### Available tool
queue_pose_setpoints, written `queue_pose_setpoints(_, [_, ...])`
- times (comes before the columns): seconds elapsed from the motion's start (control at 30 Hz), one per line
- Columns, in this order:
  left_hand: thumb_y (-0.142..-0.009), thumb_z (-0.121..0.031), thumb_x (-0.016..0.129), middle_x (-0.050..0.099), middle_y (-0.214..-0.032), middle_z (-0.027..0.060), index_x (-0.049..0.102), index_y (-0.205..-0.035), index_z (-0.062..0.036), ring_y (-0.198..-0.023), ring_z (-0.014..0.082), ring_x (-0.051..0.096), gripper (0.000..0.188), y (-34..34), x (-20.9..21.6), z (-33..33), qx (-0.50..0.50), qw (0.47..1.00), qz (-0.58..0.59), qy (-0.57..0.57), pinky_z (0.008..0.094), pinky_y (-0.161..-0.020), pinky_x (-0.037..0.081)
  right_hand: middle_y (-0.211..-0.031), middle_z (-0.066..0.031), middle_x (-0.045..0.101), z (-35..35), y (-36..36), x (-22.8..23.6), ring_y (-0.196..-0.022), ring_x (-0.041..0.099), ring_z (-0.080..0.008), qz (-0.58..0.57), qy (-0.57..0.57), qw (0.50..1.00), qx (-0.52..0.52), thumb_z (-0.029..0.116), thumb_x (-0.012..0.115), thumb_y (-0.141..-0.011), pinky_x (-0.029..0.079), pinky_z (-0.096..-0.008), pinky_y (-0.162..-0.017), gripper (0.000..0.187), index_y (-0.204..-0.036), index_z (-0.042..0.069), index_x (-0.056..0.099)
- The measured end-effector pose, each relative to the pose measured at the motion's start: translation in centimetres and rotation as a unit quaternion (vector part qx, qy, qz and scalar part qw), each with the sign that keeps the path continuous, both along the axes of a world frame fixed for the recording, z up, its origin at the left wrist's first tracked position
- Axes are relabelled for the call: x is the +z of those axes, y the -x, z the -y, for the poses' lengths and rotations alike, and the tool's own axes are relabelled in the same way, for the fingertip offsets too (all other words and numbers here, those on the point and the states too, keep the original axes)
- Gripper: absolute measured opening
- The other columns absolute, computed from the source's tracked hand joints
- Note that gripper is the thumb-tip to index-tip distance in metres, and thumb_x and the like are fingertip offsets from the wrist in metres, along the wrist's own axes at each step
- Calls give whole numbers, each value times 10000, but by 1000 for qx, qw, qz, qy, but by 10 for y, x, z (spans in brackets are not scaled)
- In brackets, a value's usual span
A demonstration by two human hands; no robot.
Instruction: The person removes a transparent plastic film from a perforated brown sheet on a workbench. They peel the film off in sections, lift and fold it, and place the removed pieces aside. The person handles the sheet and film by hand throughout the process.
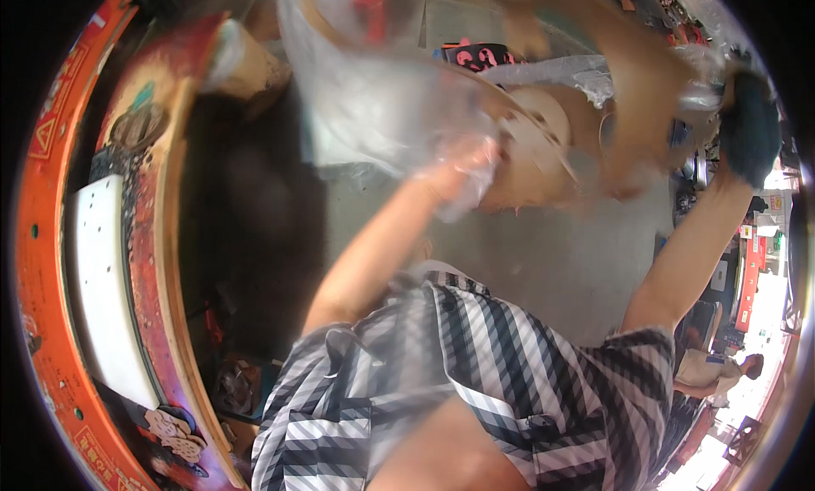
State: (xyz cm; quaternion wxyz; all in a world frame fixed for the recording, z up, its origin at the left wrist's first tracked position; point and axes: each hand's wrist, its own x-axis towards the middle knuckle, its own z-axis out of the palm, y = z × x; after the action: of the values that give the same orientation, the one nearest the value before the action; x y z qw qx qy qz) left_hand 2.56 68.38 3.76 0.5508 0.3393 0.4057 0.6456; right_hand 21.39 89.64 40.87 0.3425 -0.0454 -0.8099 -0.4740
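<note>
My left hand [465,162] is at the middle, its fingers closed on crumpled clear plastic film [373,109]. The film is smeared by motion and spreads up and to the left. Just right of that hand are tan sheet pieces [535,168], with curved cut edges and a rounded part. A blurred brown strip [637,84] stands between my two hands. Held out at the far right, my right hand [750,130] wears a dark glove; its fingers are too blurred to make out, and I cannot tell whether it holds anything.
A black panel with pink shapes [480,56] lies at the back. Along the left run an orange frame [42,202], a white board [106,279] and a painted panel with a wooden edge [174,262]. Another person [709,372] is at the far right.
</note>
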Motion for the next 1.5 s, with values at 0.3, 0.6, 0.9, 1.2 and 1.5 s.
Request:
queue_pose_setpoints(0.3, [-850,-155,637,653,-1065,147,586,-1164,-18,-934,214,625,347,-62,78,-108,-188,917,-336,-107,354,-836,488,-956,-47,663,-161,-124,-90,-850,619,-130,-68,399,914,-19,86,676,-819,507,-321,-727,220,-1033,40,686])
queue_pose_setpoints(0.6, [-856,-135,598,652,-920,85,641,-1063,-29,-827,154,602,237,51,103,-278,-19,952,-272,-136,338,-740,482,-927,-33,685,-367,-69,-108,-853,592,-106,-184,671,709,-118,222,698,-855,467,-281,-764,251,-1026,39,711])
queue_pose_setpoints(0.9, [-884,-282,648,694,-863,65,669,-1072,-18,-758,151,637,325,198,138,-452,88,961,-255,64,339,-670,522,-935,-194,678,-529,47,-104,-891,648,-360,-56,310,906,-282,387,584,-857,496,-417,-716,379,-1036,64,668])
queue_pose_setpoints(1.2, [-908,-218,633,663,-796,29,692,-996,-1,-710,81,571,242,255,267,-498,206,882,-398,-150,266,-641,477,-1025,-161,658,-584,90,-37,-951,617,-398,-88,325,904,-265,316,591,-843,489,-463,-731,261,-1047,157,616])
queue_pose_setpoints(1.5, [-767,-183,638,697,-986,142,716,-1035,-109,-862,336,657,289,185,129,-462,203,790,-576,-58,415,-783,531,-1015,-131,683,-589,-10,-213,-934,660,-280,-111,495,841,-189,325,625,-868,512,-373,-826,353,-1161,130,652])
